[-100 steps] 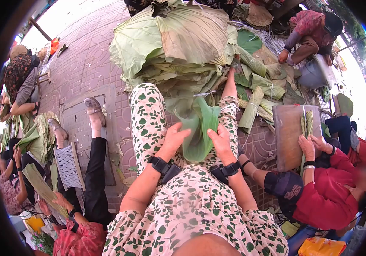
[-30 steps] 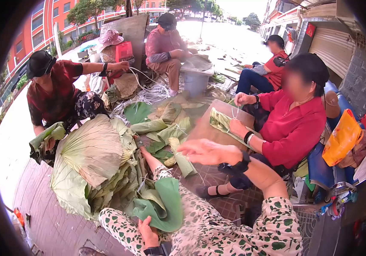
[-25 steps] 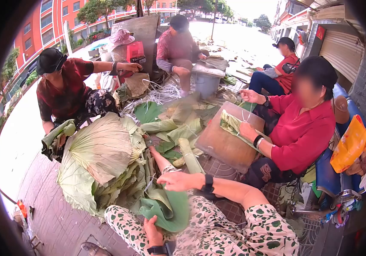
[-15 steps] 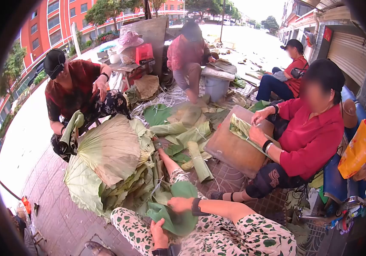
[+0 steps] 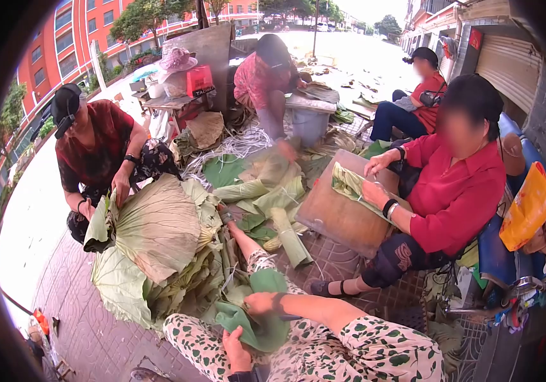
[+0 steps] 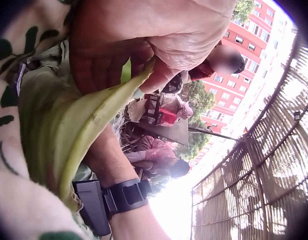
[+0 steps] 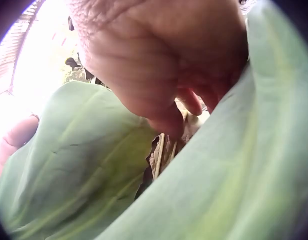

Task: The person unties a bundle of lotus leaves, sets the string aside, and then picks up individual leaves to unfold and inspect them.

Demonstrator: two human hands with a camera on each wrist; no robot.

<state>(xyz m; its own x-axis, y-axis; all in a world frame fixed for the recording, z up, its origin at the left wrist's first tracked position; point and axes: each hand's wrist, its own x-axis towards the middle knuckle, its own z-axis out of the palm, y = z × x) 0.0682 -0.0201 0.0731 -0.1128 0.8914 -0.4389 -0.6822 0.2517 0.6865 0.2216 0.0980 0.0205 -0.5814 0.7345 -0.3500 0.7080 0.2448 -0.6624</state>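
A folded green lotus leaf [image 5: 272,331] lies across the lap over patterned trousers. My left hand [image 5: 236,349] grips its near edge; in the left wrist view the leaf's pale edge [image 6: 106,102] runs up between the thumb and fingers. My right hand [image 5: 260,303] is down in the fold, its fingers curled. From the right wrist, the green leaf [image 7: 84,155] rises on both sides of this hand. The right thumb meets a strip of brown dried leaf [image 7: 161,155] inside the fold, with the fingertips just behind it and partly hidden.
A tall stack of pale lotus leaves [image 5: 158,229] stands in front. Rolled leaf bundles [image 5: 291,239] lie on the paving to its right. One person in red [image 5: 454,188] sits close on the right with a board [image 5: 343,223]; another crouches behind the stack.
Earlier both hands held the green leaf up between the knees. The right hand then reached out to the right, and has since come down into the leaf's fold. The left hand keeps its grip.
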